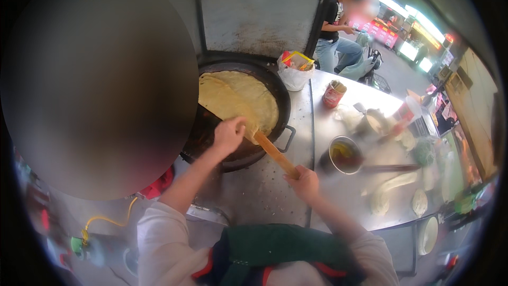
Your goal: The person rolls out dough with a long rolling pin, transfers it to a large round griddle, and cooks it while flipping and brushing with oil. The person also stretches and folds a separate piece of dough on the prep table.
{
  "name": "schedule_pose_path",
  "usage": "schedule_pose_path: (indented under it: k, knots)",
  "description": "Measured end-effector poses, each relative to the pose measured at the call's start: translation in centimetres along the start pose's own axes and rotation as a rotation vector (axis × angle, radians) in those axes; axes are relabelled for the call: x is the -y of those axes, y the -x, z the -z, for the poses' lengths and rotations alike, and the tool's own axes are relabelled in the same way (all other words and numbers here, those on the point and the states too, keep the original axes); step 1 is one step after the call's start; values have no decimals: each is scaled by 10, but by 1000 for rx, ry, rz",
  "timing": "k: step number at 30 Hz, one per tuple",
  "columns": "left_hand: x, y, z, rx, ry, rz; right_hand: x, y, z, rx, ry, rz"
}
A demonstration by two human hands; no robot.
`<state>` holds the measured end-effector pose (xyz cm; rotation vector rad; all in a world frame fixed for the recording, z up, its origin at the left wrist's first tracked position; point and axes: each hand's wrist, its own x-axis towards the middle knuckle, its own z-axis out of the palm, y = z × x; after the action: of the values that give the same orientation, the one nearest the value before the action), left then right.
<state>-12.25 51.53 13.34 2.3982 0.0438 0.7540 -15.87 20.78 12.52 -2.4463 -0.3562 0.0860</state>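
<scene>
A wide, pale flatbread [260,98] lies in a large black round pan [286,98], with one layer overlapping another and part of the dark pan surface bare in front. My right hand [304,184] is closed around the near end of a flat wooden stick [275,153]. The stick's far end reaches the flatbread's near edge, and its tip is hidden there. At that same edge, just left of the stick, my left hand [229,136] has its fingers bent together against the flatbread. Fingertip detail is hard to make out.
Right of the pan is a metal worktop [280,190] with a white bag [295,77], a red can [334,94], a metal pot of yellowish liquid [345,156] and dough pieces [419,202]. A seated person [338,32] is beyond the counter. A large blurred patch hides the left.
</scene>
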Motion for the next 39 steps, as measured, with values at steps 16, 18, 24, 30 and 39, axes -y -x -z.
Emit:
schedule_pose_path:
  k: [16,18,24,30,39]
  knots:
    - [76,-19,69,358,-437,-83,-24,34,79,164,127,105]
    - [81,-17,72,361,-419,-73,-11,34,67,199,79,82]
    - [72,-21,97,391,-448,-63,-34,31,32,-10,120,219]
    - [77,-17,119,496,-521,-40,-57,41,56,79,162,212]
    - [70,-24,116,718,-63,273,-36,57,85,164,59,247]
